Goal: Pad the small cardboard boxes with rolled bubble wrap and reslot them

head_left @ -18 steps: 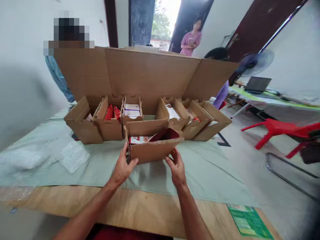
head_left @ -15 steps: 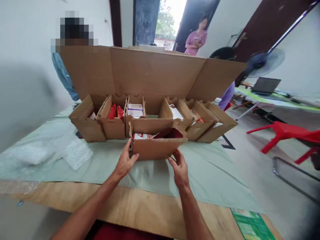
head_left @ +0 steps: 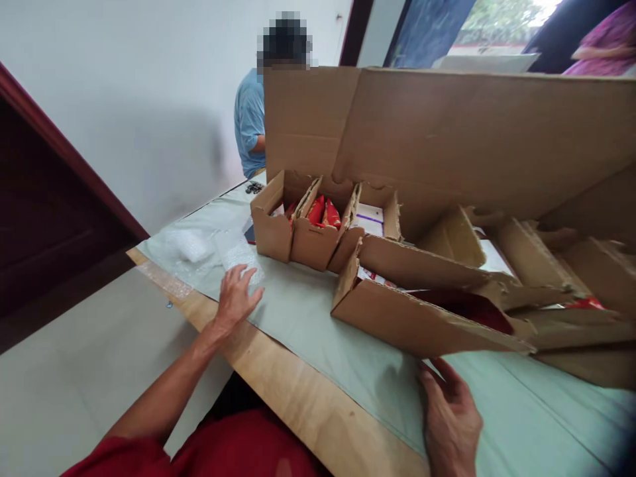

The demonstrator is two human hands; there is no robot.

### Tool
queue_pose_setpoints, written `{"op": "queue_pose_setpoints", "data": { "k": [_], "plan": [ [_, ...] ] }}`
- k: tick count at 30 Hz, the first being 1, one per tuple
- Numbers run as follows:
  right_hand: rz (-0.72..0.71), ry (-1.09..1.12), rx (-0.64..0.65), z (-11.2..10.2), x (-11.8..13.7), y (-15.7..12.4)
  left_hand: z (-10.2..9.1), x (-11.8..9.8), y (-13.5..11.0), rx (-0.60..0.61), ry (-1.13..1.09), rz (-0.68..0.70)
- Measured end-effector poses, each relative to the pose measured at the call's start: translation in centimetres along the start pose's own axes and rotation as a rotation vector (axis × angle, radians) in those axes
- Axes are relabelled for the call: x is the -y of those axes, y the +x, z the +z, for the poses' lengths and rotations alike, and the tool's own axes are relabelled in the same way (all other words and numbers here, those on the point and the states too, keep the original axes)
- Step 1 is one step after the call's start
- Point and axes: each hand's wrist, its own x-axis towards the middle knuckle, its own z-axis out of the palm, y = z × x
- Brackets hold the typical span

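Observation:
My left hand (head_left: 237, 298) is off the box, its fingers spread over the near edge of the bubble wrap (head_left: 233, 250); whether it touches the wrap I cannot tell. Just below the bottom edge of the front cardboard box (head_left: 387, 315) is my right hand (head_left: 450, 414), thumb and fingers apart, holding nothing. That open-topped box lies lengthwise in front of the others, with a red-and-white packet (head_left: 375, 277) and something dark red (head_left: 462, 306) inside. Behind it stand narrow cardboard boxes, one with red packets (head_left: 322, 212), another with white boxes (head_left: 368, 218).
A tall cardboard panel (head_left: 447, 132) rises behind the boxes. Pale green cloth (head_left: 318, 344) covers the table, leaving a wooden edge (head_left: 298, 377) bare. A person in a blue shirt (head_left: 250, 119) is beyond the table; another in pink (head_left: 609, 43) stands at the upper right.
My left hand has let go of the front box and moved left toward the bubble wrap. My right hand has come away from the box's lower edge. The view has turned left.

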Motion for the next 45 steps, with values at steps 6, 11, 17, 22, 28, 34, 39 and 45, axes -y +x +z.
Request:
{"op": "queue_pose_setpoints", "data": {
  "k": [6, 11, 17, 22, 28, 34, 39, 45],
  "plan": [
    [0.001, -0.03, -0.055, 0.5, 0.5, 0.0, -1.9, 3.7, 0.9, 0.021, 0.188, -0.071],
    [0.031, 0.009, -0.11, 0.0, 1.4, -1.5, -1.5, 3.6, 0.8, -0.001, 0.205, -0.095],
    [0.0, -0.068, 0.008, 0.0, 1.6, -6.3, -1.9, 2.3, 1.4, 0.008, 0.151, -0.067],
    [-0.03, -0.098, 0.454, 2.8, 3.3, -9.7, -2.8, -0.8, -0.2, -0.001, -0.028, 0.0],
    [-0.064, 0.03, 0.799, 8.5, 6.1, -10.7, -0.1, -7.6, -7.8, 0.132, -0.29, 0.18],
    [-0.167, 0.04, 0.72, 8.9, 4.0, -10.0, 2.0, -9.4, -12.1, 0.379, -0.553, 0.205],
    [-0.348, -0.029, 0.689, 4.7, 4.9, -8.5, 0.5, -5.9, -8.5, 0.18, -0.35, 0.101],
    [-0.699, -0.168, 0.743, 0.3, 8.0, -6.0, 0.8, -5.0, -3.5, 0.394, -0.422, 0.083]
  ]
}}
